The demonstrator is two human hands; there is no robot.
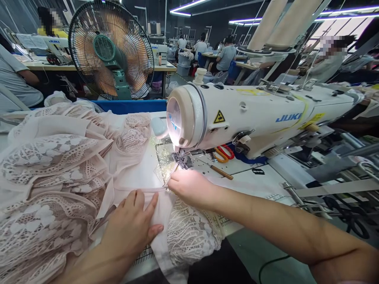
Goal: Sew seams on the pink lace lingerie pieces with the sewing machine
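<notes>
A pale pink lace garment (56, 173) lies heaped over the left of the sewing table. My left hand (130, 225) rests flat on its plain fabric panel, fingers stretched out and pressing it down. My right hand (189, 189) sits just in front of the presser foot (182, 161) of a white Juki sewing machine (251, 114), its fingers pinched on the fabric's folded edge, brightly lit by the machine lamp. The fabric edge runs from my left hand up to the needle area.
Orange-handled scissors (223, 153) and a wooden-handled awl (217, 170) lie on the table behind the needle. A green standing fan (111, 49) stands at the back left. Thread cones (266, 23) rise above the machine. Other workers sit at tables in the background.
</notes>
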